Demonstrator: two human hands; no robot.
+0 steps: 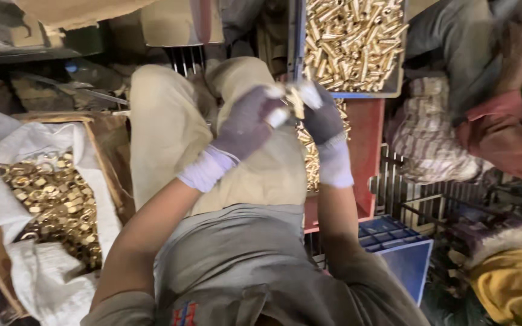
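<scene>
Grey shirt fabric fills the bottom edge, its lower part cut off. Small brass pieces are pinched between both gloved hands above the lap; their exact shape is blurred. The left hand and right hand are closed on them, fingertips together. Brass nuts are heaped in a white sack to the left. Brass tubes are piled in a tray beyond.
</scene>
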